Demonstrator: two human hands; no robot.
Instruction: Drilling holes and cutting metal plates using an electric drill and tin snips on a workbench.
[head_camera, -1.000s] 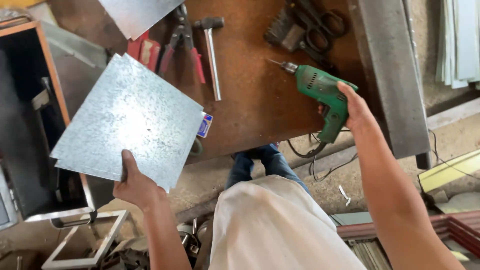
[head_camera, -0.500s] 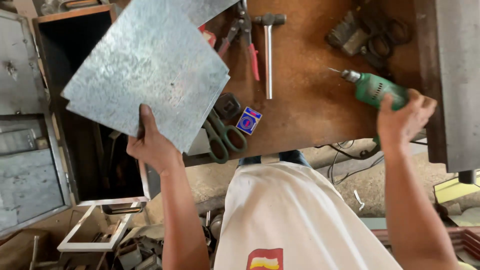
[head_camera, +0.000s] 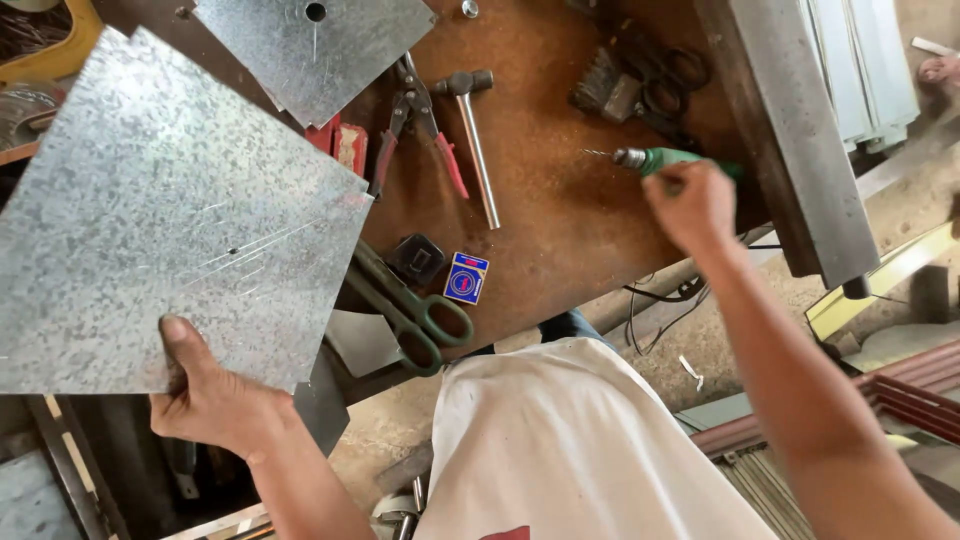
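Note:
My left hand (head_camera: 215, 395) grips the near edge of a square galvanized metal sheet (head_camera: 160, 215), thumb on top, holding it raised over the left side of the brown workbench (head_camera: 560, 230). The sheet has scribed lines and a small mark near its middle. My right hand (head_camera: 690, 200) rests over the handle of a green electric drill (head_camera: 650, 160) that lies on the bench with its bit pointing left; the fingers look loosely curled on it.
On the bench lie a second metal sheet with a hole (head_camera: 310, 45), red-handled pliers (head_camera: 420, 125), a hammer (head_camera: 475, 140), green-handled snips (head_camera: 410, 305), a small blue box (head_camera: 467, 277) and black scissors (head_camera: 650, 80). A steel bar (head_camera: 790, 140) runs along the right edge.
The metal sheet has come closer and higher in view in my left hand. My right hand stays at the green drill on the bench, and the view has shifted right.

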